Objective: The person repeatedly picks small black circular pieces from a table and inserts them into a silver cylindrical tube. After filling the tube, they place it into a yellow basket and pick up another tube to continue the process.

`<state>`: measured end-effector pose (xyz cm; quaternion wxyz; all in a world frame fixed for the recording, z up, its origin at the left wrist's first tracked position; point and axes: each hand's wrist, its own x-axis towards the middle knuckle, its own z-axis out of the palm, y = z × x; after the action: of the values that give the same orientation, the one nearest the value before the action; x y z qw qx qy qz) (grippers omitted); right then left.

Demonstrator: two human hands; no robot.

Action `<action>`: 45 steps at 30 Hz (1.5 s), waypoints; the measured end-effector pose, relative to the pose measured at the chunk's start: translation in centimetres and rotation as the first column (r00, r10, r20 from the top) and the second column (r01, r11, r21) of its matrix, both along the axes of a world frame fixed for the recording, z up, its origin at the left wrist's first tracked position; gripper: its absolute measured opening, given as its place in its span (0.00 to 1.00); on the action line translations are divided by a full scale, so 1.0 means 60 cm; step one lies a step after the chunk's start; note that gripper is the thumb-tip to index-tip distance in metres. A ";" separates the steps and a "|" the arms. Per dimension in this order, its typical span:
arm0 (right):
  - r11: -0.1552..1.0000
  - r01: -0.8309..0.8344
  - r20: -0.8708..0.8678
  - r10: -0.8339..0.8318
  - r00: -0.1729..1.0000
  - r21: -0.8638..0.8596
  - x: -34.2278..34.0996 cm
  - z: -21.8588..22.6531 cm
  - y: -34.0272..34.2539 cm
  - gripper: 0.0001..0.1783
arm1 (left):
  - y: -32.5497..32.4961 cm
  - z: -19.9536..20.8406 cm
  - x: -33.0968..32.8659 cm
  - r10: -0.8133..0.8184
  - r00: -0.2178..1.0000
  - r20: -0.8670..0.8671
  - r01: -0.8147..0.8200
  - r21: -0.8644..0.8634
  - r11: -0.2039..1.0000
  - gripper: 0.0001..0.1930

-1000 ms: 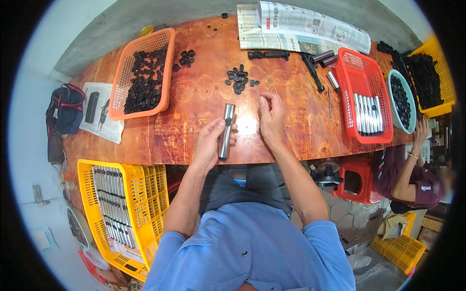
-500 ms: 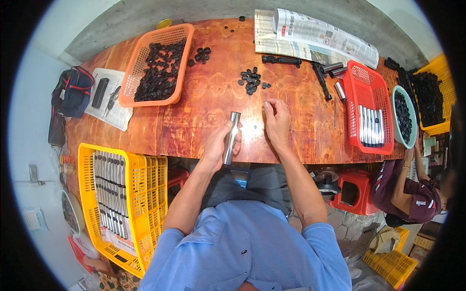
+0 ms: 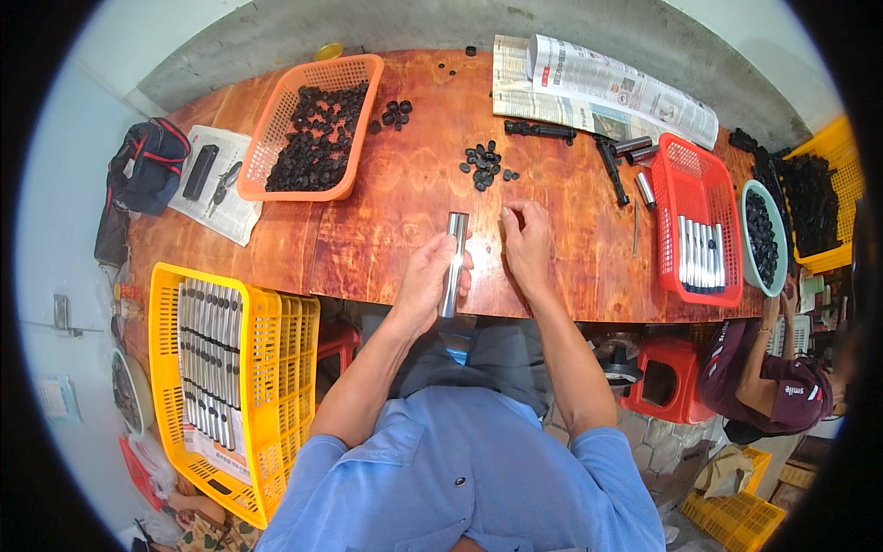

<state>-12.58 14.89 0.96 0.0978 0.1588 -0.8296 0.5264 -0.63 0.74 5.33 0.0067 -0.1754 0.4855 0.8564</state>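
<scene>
My left hand [image 3: 429, 278] is closed round a shiny metal tube [image 3: 453, 265], held nearly upright at the table's near edge. The tube's upper end sticks out above the fingers and its lower end below them. Just to the right, apart from the tube, my right hand [image 3: 528, 243] has its fingers curled in toward the thumb. Whatever they may hold is hidden. Beyond both hands lies a small pile of black caps [image 3: 482, 166] on the wooden table [image 3: 395, 221].
At the far left, an orange basket [image 3: 260, 156] holds many black pieces. Metal tubes stand in a red basket [image 3: 676, 184] on the right, beside a pale green bowl [image 3: 747, 267]. A yellow crate [image 3: 285, 368] of tubes is lower left. Another person [image 3: 759, 377] sits at right.
The whole view has shifted slightly. My left hand has brought the tube a little nearer my right hand, and the tube stands straighter. My right hand stays curled.
</scene>
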 end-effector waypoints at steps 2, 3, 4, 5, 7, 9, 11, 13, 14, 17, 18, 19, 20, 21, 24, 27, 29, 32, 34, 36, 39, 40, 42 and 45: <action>1.000 -0.005 0.012 0.005 1.000 0.012 -0.001 0.009 0.000 0.10 | -0.002 -0.005 -0.002 -0.015 1.000 0.019 0.018 -0.131 0.991 0.18; 1.000 -0.001 0.019 0.001 1.000 0.017 0.000 0.013 0.000 0.10 | -0.002 -0.007 -0.001 -0.014 1.000 0.014 0.016 -0.139 0.990 0.18; 1.000 0.001 -0.005 -0.001 1.000 0.010 0.002 0.011 -0.001 0.09 | -0.002 -0.012 -0.001 -0.014 1.000 0.009 0.015 -0.147 0.989 0.17; 1.000 0.004 -0.030 -0.004 1.000 0.004 0.004 0.007 -0.002 0.08 | 0.000 -0.015 0.000 -0.014 1.000 0.003 0.014 -0.155 0.988 0.17; 1.000 0.006 -0.061 -0.007 0.998 -0.007 0.000 0.005 -0.002 0.06 | 0.004 -0.020 -0.007 0.021 1.000 0.010 -0.019 -0.158 0.987 0.16; 1.000 0.001 -0.060 -0.002 0.998 -0.019 0.000 0.001 -0.004 0.05 | -0.003 -0.027 -0.012 0.041 0.999 0.035 -0.036 -0.146 0.989 0.16; 1.000 -0.006 -0.048 0.006 0.999 -0.004 -0.002 0.000 -0.002 0.06 | -0.004 -0.018 -0.012 0.022 0.999 0.039 -0.014 -0.198 0.980 0.16; 1.000 -0.021 -0.001 0.021 1.000 -0.022 -0.001 0.001 -0.001 0.07 | -0.002 -0.010 -0.012 0.024 0.999 0.036 -0.015 -0.239 0.971 0.15; 1.000 -0.016 -0.036 0.017 0.999 0.009 -0.005 -0.005 0.000 0.07 | -0.007 -0.011 -0.016 -0.011 1.000 0.017 0.014 -0.202 0.979 0.15; 0.994 -0.026 0.047 0.032 0.998 -0.109 0.001 -0.009 -0.001 0.08 | -0.001 -0.017 -0.026 0.028 1.000 0.002 -0.027 -0.214 0.976 0.15; 0.981 -0.037 0.100 0.057 0.993 -0.189 0.010 -0.004 -0.006 0.07 | -0.007 -0.022 -0.021 -0.011 1.000 -0.001 0.010 -0.214 0.977 0.15; 0.956 -0.042 0.202 0.105 0.974 -0.291 0.021 -0.004 -0.008 0.07 | -0.005 -0.024 -0.023 0.002 1.000 -0.001 -0.002 -0.173 0.985 0.14; 0.920 -0.036 0.296 0.163 0.941 -0.390 0.032 -0.004 -0.010 0.08 | -0.002 -0.024 -0.026 0.015 1.000 -0.001 -0.015 -0.132 0.991 0.14; 0.874 -0.017 0.388 0.234 0.891 -0.487 0.047 -0.001 -0.013 0.08 | -0.002 -0.026 -0.022 0.033 0.999 0.010 -0.032 -0.094 0.995 0.14; 0.794 -0.045 0.433 0.377 0.819 -0.606 0.075 0.017 -0.019 0.08 | 0.006 -0.031 -0.024 0.010 1.000 -0.017 -0.013 -0.150 0.989 0.19; 0.812 -0.050 0.441 0.367 0.819 -0.582 0.084 0.028 -0.022 0.08 | 0.012 -0.032 -0.021 0.015 0.992 -0.122 -0.047 -0.262 0.964 0.21; 0.829 -0.063 0.449 0.364 0.816 -0.556 0.079 0.024 -0.014 0.09 | 0.015 -0.029 -0.021 0.033 0.987 -0.160 -0.087 -0.345 0.935 0.22; 0.829 -0.069 0.441 0.364 0.820 -0.555 0.077 0.035 -0.015 0.08 | 0.016 -0.032 -0.020 0.034 0.976 -0.213 -0.119 -0.400 0.909 0.24; 0.786 -0.029 0.528 0.441 0.726 -0.617 0.071 0.027 -0.008 0.08 | 0.016 -0.038 -0.019 0.039 0.974 -0.224 -0.124 -0.380 0.916 0.24; 0.766 -0.016 0.578 0.498 0.646 -0.642 0.070 0.035 -0.002 0.08 | 0.016 -0.050 -0.018 0.045 0.970 -0.240 -0.138 -0.388 0.911 0.24; 0.799 -0.047 0.588 0.479 0.651 -0.599 0.073 0.043 -0.002 0.08 | 0.021 -0.057 -0.018 0.068 0.970 -0.233 -0.151 -0.363 0.920 0.24; 0.819 -0.064 0.567 0.448 0.691 -0.570 0.075 0.038 -0.004 0.08 | 0.022 -0.059 -0.017 0.071 0.971 -0.228 -0.158 -0.390 0.907 0.23; 0.857 -0.091 0.518 0.387 0.763 -0.507 0.080 0.023 -0.010 0.08 | 0.020 -0.059 -0.015 0.060 0.973 -0.224 -0.145 -0.383 0.912 0.23; 0.886 -0.115 0.449 0.335 0.828 -0.449 0.087 0.021 -0.016 0.09 | 0.022 -0.059 -0.010 0.082 0.983 -0.165 -0.114 -0.198 0.974 0.21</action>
<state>-7.37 13.93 2.22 -0.1607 0.0873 -0.6730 0.7167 -1.22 2.05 1.78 -0.0916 -0.1316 0.5614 0.8119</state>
